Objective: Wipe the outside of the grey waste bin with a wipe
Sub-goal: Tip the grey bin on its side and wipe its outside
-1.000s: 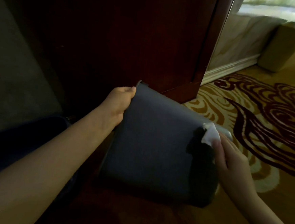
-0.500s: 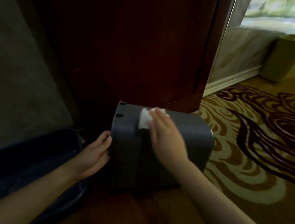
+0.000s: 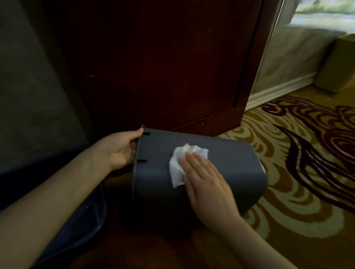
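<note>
The grey waste bin point(image 3: 229, 166) lies on its side on the floor, its open rim facing left and its base to the right. My left hand point(image 3: 118, 148) grips the rim at the left end, fingers curled over the edge. A crumpled white wipe point(image 3: 181, 160) lies on the bin's upturned side. My right hand point(image 3: 206, 183) presses flat on the wipe's right part, fingers stretched out toward the rim.
A dark wooden cabinet point(image 3: 157, 58) stands right behind the bin. A dark blue tub point(image 3: 76, 222) sits at the lower left under my left arm. Patterned carpet point(image 3: 308, 165) spreads to the right, with a tan bin point(image 3: 345, 62) by the window wall.
The bin has been turned so its rim faces left. My left hand rose from the rim's lower edge to its upper edge. My right hand slid the wipe rightward along the side.
</note>
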`<move>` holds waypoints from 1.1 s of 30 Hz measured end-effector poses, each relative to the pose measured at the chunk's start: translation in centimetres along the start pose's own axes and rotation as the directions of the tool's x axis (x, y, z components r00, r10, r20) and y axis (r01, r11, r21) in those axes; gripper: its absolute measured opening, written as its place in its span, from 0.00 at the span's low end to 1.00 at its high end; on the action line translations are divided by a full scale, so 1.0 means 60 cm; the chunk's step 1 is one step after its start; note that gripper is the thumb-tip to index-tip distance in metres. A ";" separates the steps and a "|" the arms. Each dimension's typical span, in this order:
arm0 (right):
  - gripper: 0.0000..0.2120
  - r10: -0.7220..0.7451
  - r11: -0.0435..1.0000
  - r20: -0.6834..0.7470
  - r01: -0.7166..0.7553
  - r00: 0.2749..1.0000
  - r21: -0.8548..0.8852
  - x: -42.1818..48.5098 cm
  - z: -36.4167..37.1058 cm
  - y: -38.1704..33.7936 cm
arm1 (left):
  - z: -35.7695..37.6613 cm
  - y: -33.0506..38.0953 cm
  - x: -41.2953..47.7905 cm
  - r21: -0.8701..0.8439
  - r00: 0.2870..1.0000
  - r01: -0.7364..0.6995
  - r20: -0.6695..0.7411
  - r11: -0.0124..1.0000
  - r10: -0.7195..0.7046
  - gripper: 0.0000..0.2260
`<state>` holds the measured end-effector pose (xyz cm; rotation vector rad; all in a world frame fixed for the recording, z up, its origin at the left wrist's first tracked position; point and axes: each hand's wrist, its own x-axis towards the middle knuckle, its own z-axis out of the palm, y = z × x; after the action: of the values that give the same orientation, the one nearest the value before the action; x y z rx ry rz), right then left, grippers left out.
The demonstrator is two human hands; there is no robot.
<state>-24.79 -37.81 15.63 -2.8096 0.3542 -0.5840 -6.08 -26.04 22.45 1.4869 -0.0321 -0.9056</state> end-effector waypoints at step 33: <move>0.25 0.239 0.971 0.337 -0.223 0.911 -0.085 0.100 -0.035 0.116 | 0.016 0.001 -0.013 -0.092 0.996 0.076 -0.041 0.993 -0.080 0.07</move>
<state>-21.62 -46.43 17.64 -2.7818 0.6202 -0.0280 -7.11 -26.44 23.04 1.4313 0.0986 -0.9245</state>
